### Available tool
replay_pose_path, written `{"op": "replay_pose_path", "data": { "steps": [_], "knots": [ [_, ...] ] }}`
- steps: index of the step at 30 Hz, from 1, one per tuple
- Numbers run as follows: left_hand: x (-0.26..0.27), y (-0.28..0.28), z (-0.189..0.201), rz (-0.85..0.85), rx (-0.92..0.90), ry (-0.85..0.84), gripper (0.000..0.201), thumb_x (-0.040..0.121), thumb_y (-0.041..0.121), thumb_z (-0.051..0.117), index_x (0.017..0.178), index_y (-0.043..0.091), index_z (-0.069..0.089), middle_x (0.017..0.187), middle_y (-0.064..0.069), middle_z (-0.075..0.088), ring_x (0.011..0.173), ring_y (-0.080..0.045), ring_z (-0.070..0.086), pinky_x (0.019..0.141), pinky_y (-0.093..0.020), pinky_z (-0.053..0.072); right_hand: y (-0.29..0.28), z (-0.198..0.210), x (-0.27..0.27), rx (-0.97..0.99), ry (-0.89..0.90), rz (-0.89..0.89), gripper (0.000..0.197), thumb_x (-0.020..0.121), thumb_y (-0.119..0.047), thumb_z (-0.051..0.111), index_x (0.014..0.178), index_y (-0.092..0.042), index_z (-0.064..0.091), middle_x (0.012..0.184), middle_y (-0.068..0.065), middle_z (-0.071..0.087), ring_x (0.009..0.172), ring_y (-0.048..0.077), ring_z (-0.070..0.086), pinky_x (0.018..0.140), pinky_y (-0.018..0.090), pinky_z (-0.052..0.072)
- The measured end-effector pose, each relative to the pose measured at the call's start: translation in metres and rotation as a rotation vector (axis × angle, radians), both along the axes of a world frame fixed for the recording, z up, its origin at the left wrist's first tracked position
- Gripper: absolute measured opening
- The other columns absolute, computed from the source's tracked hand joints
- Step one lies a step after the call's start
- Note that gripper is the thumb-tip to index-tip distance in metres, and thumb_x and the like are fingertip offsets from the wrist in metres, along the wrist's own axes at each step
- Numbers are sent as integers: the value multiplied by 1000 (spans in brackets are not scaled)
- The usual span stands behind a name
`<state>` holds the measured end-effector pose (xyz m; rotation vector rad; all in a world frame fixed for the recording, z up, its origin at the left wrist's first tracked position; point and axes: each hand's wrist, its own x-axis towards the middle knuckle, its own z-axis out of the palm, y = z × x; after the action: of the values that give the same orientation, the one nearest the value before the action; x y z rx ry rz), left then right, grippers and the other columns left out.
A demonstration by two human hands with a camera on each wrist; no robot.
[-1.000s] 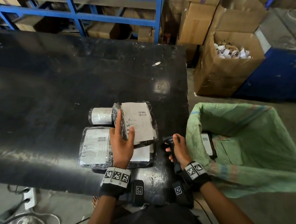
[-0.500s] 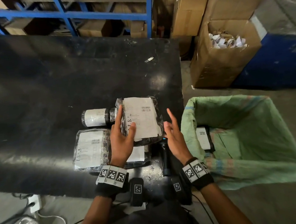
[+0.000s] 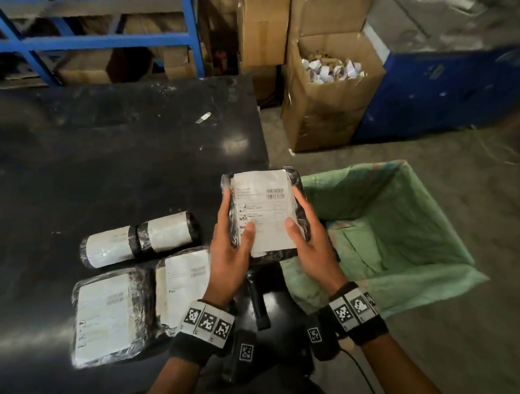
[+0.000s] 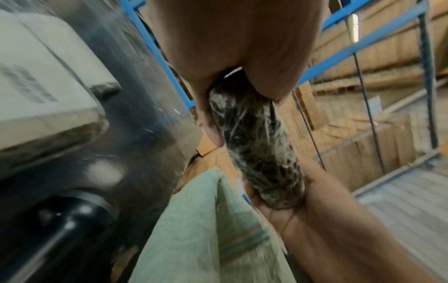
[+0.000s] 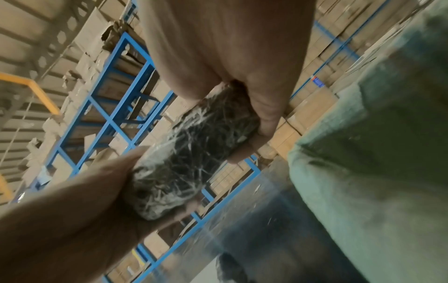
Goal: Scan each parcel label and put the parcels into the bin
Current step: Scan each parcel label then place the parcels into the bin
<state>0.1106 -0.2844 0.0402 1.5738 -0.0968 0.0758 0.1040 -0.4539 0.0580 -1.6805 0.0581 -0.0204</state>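
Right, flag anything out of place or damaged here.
Nothing stands out. Both hands, left hand and right hand, hold one wrapped parcel beside the green bin; the scanner lies on the table.

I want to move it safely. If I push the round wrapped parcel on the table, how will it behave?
The round parcel lies on its side on the table, so it may roll. Its glossy wrap looks slippery. Weight cannot be judged.

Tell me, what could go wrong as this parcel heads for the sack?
The black plastic-wrapped parcel with the white label, held between both hands, hangs near the table's edge; released early, it might miss the green woven sack. The black handheld scanner lies just below the wrists and could get knocked off.
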Motion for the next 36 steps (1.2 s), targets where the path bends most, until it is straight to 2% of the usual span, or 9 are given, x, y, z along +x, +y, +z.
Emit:
{"op": "replay_pose_path", "data": {
  "steps": [3, 5, 6, 9, 14, 18, 24, 31, 36],
  "knots": [
    [9, -37, -5, -76, 205, 63, 64, 101, 44, 47, 158, 41, 17, 145, 7, 48, 128, -2, 50, 108, -37, 43, -48, 7, -1, -86, -13, -46, 56, 102, -20, 50, 154, -31, 31, 150, -13, 45, 136, 1, 46, 107, 22, 44],
    [13, -62, -15, -14, 442, 55, 67, 98, 51, 38, 159, 34, 17, 141, -3, 46, 119, 0, 43, 106, -23, 31, -88, 4, 3, -272, 11, -76, 56, 101, -30, 51, 152, -41, 30, 146, -11, 47, 136, 8, 46, 108, 28, 42],
    [16, -75, -21, 2, 512, 33, 68, 98, 50, 36, 160, 25, 19, 148, -10, 41, 130, -7, 37, 109, -21, 24, -109, 1, 7, -357, 35, -75, 56, 100, -31, 51, 151, -43, 30, 141, -11, 49, 132, 9, 48, 107, 32, 43],
    [22, -110, -47, -35, 766, -31, 74, 95, 47, 28, 158, 8, 22, 165, -22, 16, 155, -34, 7, 125, -42, 14, -167, -12, 30, -492, 170, -27, 58, 100, -17, 51, 153, -28, 32, 145, -11, 47, 130, 9, 49, 110, 37, 42],
    [23, -138, -87, -126, 1041, 14, 74, 97, 37, 28, 158, -1, 10, 168, -18, -1, 156, -31, -4, 125, -49, 17, -234, -50, 94, -746, 545, 93, 60, 98, -14, 53, 154, -17, 31, 152, 11, 45, 135, 30, 48, 105, 26, 36],
    [23, -141, -99, -127, 1089, 78, 77, 96, 25, 43, 158, -3, 6, 168, -19, -4, 156, -30, -6, 126, -48, 16, -260, -92, 131, -810, 687, 139, 63, 99, -17, 54, 155, -17, 28, 150, 17, 45, 134, 33, 48, 104, 27, 36],
    [25, -141, -102, -162, 1105, 66, 73, 99, 23, 39, 158, -3, 4, 167, -20, -5, 156, -31, -7, 125, -49, 16, -275, -175, 135, -625, 720, 79, 63, 97, -14, 57, 153, -26, 32, 150, 16, 46, 133, 34, 48, 110, 38, 38],
    [31, -140, -106, -150, 1057, 44, 79, 97, 18, 51, 159, 0, 6, 168, -17, -4, 156, -29, -5, 126, -48, 13, -278, -250, 122, -495, 661, -45, 65, 97, 0, 51, 154, -23, 32, 156, 10, 37, 141, 28, 40, 108, 27, 33],
    [38, -141, -108, -161, 1086, 79, 82, 95, 17, 55, 158, 0, 6, 168, -17, -4, 156, -29, -5, 126, -50, 16, -294, -296, 118, -761, 672, -17, 76, 89, -3, 54, 154, -33, 28, 159, 13, 32, 141, 37, 37, 117, 45, 31]
  ]
}}
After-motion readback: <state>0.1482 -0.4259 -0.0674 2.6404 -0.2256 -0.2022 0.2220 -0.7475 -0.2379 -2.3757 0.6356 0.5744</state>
